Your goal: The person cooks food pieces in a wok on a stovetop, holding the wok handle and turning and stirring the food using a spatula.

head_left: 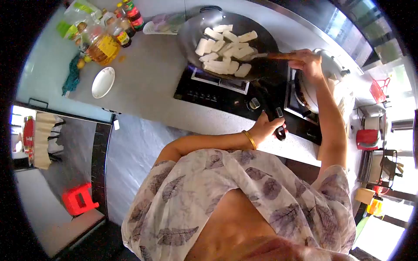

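A dark wok (190, 41) sits on the gas stove (211, 93), holding several pale, oblong slabs that look like tofu (242, 52). My left hand (266, 128), with a gold bangle at its wrist, is closed around the end of the wok's long black handle (264, 96). Over the wok's right side, my right hand (308, 63) grips the wooden handle of a spatula (281, 56). The spatula's metal blade reaches in among the right-hand slabs, and its edge is partly hidden by them.
On the counter (148, 69) at left are a small white dish (103, 82), an oil jug (103, 48) and several sauce bottles (133, 15). A large lidded pan (307, 91) occupies the right burner. A red stool (80, 199) stands on the floor at lower left.
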Tool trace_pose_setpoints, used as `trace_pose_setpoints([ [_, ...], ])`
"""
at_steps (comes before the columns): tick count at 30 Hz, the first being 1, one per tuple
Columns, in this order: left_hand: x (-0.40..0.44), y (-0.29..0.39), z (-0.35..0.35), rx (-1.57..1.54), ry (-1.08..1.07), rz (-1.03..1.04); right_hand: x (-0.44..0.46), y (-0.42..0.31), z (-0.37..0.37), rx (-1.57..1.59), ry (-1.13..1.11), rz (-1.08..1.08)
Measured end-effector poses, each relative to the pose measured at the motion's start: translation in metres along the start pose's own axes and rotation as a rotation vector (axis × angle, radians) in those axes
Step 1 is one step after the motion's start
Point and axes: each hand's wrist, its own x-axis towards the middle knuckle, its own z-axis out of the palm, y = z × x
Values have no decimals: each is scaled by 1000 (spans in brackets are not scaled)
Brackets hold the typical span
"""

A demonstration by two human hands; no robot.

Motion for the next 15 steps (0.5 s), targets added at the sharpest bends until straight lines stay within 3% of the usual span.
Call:
trace_pose_setpoints([
  [4, 2, -3, 0, 2, 15, 2, -14, 18, 3, 214, 60, -75],
  [8, 0, -1, 3, 16, 60, -5, -11, 28, -3, 210, 28, -62],
  [10, 3, -5, 1, -70, 47, 9, -3, 45, -7, -227, -43, -347],
  [12, 7, -11, -4, -111, 24, 32, 2, 50, -12, -234, -16, -328],
  [14, 8, -11, -5, -113, -11, 59, -9, 22, 0, 186, 99, 0],
  [15, 8, -12, -6, -107, 12, 39, 3, 28, -13, 148, 49, -37],
])
